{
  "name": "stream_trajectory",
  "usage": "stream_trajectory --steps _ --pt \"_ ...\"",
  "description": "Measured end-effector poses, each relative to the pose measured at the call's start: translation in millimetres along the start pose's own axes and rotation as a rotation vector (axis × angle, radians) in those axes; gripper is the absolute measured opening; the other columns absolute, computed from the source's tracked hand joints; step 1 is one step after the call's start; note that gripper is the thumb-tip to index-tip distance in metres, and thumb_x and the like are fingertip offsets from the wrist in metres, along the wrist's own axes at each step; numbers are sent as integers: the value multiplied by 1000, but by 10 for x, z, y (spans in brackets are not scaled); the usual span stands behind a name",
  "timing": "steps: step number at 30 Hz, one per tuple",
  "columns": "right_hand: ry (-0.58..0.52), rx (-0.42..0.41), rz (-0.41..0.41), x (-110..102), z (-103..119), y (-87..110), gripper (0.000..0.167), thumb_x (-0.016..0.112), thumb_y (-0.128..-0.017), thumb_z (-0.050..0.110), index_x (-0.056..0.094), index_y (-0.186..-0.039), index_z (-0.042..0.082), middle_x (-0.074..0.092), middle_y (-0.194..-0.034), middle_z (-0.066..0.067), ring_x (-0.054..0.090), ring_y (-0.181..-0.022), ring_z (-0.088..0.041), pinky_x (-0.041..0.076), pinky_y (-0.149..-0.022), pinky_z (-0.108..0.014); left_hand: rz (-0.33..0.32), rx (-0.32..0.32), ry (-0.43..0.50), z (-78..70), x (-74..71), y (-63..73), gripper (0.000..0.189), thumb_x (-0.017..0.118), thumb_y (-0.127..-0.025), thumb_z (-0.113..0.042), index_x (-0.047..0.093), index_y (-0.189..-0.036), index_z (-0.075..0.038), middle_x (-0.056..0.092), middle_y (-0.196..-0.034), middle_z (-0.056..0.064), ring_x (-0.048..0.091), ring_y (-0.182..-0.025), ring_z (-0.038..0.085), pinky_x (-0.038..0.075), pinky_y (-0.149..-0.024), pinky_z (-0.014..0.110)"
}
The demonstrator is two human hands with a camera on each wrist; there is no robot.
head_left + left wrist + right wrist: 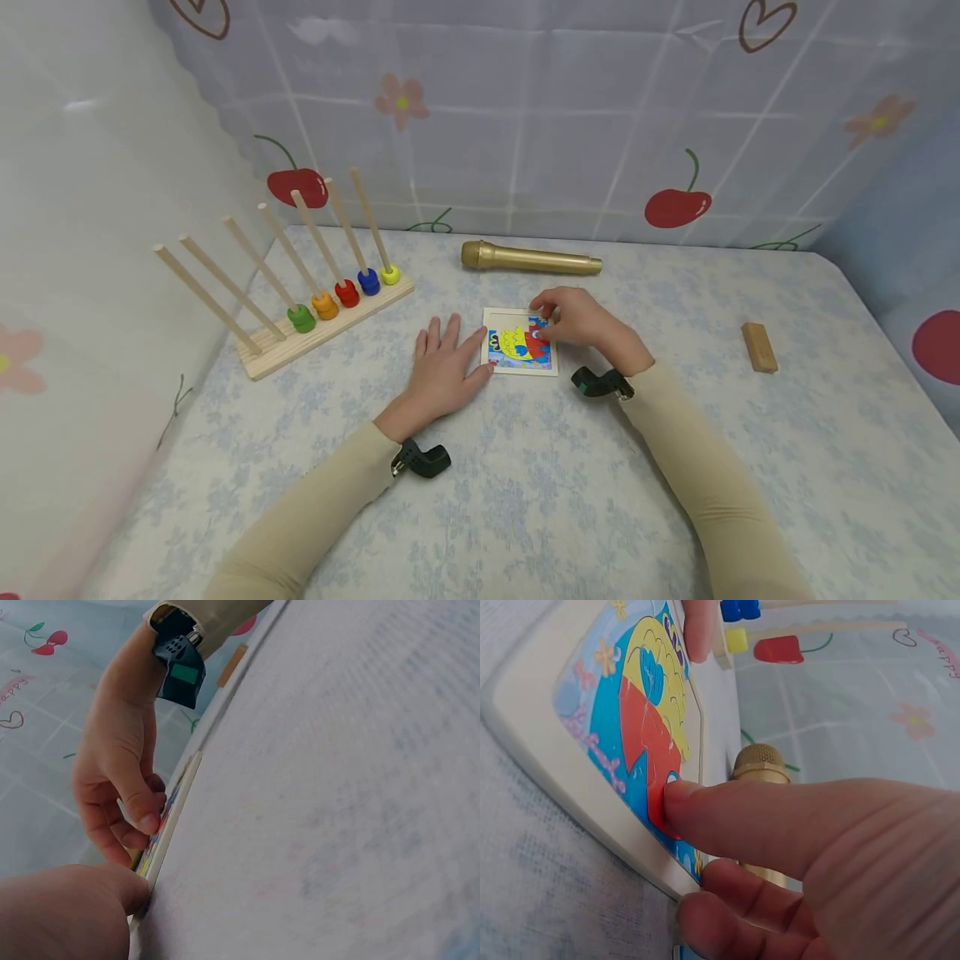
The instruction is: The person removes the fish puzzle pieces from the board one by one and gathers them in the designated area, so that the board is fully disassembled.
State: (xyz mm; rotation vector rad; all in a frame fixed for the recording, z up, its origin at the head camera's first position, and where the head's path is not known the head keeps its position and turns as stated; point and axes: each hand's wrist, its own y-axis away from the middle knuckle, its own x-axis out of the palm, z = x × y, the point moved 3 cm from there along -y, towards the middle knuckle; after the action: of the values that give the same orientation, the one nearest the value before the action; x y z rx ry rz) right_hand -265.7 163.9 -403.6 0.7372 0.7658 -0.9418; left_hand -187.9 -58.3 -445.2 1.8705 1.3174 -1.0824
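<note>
In the head view a small fish puzzle (517,343) lies on the table in a pale frame (525,372), its picture yellow and red on blue. A bare strip of the frame's bed shows along the top. My left hand (441,375) lies flat with fingers spread, thumb and forefinger touching the frame's left side. My right hand (581,321) is over the upper right corner. In the right wrist view its thumb (705,817) presses the red fish-head piece (654,754); the other fingers curl loosely beyond the frame's edge. Whether they touch a piece is hidden.
A gold microphone (532,258) lies behind the puzzle. On the left stands a wooden peg rack (330,333) with tall rods and coloured rings. A small wooden block (760,347) lies on the right. A patterned curtain (510,125) hangs along the table's back edge.
</note>
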Motion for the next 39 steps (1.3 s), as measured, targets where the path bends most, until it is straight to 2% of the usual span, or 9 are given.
stream_trajectory --steps 4,13,22,29,33,39 --pt "18 10 7 5 12 6 44 78 -88 13 65 -129 1 66 -113 -17 58 -91 -27 55 -83 -37 -1 0 -8 1 2 -5 62 54 -102 -45 43 -157 -21 16 -169 25 1 -157 51 6 -124 66" --pt "28 -27 -4 -5 11 10 42 78 -89 11 66 -128 2 65 -111 -18 56 -92 -28 52 -80 -37 -3 7 -12 -13 -14 -10 62 53 -102 -45 41 -158 -21 15 -169 25 0 -157 51 5 -125 65" --pt "66 -43 -13 -13 39 7 42 79 -88 12 69 -126 1 66 -111 -17 56 -95 -29 52 -85 -40 -8 9 -5 -13 -17 -19 62 53 -101 -45 43 -157 -20 16 -169 25 1 -157 51 6 -125 65" --pt "59 -24 -20 -13 62 37 38 79 -87 11 66 -122 7 62 -119 -20 55 -101 -31 51 -87 -43 -11 8 -5 -18 -19 -15 62 54 -101 -45 44 -156 -20 17 -169 26 2 -156 52 6 -125 66" --pt "29 -8 -5 3 64 44 36 78 -88 10 60 -119 8 65 -119 -19 57 -95 -30 54 -86 -42 -5 6 -11 -11 -8 -16 62 54 -101 -45 43 -157 -20 17 -169 25 2 -157 51 6 -125 65" --pt "-8 -6 1 28 62 50 34 79 -88 9 57 -114 9 66 -108 -17 58 -87 -28 54 -80 -37 0 3 -15 -4 8 -9 61 54 -101 -45 43 -157 -21 17 -169 25 2 -157 51 6 -125 65"
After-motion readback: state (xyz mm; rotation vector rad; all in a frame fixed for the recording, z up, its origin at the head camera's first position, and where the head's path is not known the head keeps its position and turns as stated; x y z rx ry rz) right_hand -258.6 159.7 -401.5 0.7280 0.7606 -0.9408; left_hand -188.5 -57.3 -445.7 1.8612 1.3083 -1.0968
